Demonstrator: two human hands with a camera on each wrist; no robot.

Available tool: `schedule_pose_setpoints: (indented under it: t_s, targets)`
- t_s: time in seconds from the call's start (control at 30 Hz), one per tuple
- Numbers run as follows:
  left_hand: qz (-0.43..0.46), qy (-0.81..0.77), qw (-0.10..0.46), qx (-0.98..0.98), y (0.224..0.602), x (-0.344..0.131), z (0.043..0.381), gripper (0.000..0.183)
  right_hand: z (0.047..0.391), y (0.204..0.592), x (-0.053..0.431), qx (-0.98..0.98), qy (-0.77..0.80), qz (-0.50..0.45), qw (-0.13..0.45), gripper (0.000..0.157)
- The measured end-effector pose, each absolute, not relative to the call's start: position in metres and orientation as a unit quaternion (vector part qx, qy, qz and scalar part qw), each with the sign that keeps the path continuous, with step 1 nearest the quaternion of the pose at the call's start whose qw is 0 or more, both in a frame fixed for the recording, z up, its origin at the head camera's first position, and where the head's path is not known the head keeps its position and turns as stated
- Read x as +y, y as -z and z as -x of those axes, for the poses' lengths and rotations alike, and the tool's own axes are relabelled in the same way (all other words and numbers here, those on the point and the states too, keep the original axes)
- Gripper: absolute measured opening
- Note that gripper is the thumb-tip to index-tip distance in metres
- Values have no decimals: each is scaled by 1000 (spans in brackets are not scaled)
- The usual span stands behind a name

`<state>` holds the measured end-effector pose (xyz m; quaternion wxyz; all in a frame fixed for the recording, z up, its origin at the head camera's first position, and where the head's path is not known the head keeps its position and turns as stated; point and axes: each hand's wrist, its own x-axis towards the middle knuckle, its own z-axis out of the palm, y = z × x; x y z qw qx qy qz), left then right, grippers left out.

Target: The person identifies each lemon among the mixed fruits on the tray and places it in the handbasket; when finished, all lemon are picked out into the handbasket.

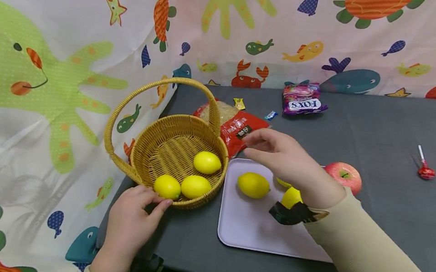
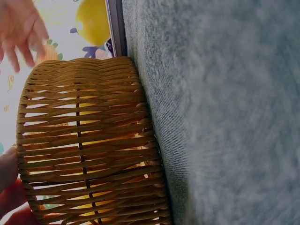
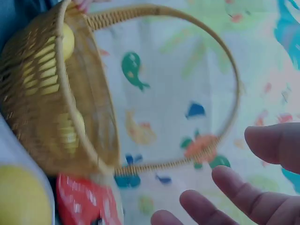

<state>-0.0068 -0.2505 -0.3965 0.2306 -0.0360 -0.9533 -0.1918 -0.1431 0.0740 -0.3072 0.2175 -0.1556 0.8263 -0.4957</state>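
The dark grey bench [image 1: 404,229] carries everything, and the right forearm, in its cream sleeve [image 1: 375,258], slants across it from the near right corner, its wrist over the tray. The wicker basket [image 1: 171,125] stands upright on the person's left, its handle arching above the rim; just beside it lies the pale lilac tray [image 1: 243,226]. The right hand [image 1: 281,156] hangs above the tray's far left part, pointing toward the basket, its fingers loosely bent and released, thumb set apart from the others as the right wrist view shows. The left hand [image 1: 133,216] comes up from the near edge, thumb and fingers pinching the basket's near rim. Past the right fingertips is a red packet [image 1: 239,129], close behind the basket and tray. An apple [image 1: 343,177] sits beyond the right wrist, partly covered by the arm. Of the lemons, 3 lie inside the basket [image 1: 196,187], toward its near and right side; 1 lies in plain sight on the tray [image 1: 253,185], and further yellow fruit [image 1: 291,197] is partly hidden beneath the right hand and wrist.
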Motion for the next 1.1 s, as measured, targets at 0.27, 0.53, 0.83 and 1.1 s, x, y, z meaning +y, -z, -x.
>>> schedule_pose_setpoints:
  t_s: [0.27,0.53,0.83,1.1]
  targets:
    - [39,195,239,-950,395,-254,4,22,117,332,140,821,520,68,224,47]
    - [28,198,233,-952,395,-252,4,22,90,355,170,855,485,46,177,55]
    - [21,198,227,-953,394,-250,6,23,82,370,166,877,443,74,169,49]
    - [30,198,227,-953,396,-249,7,22,77,385,146,839,490,98,213,42]
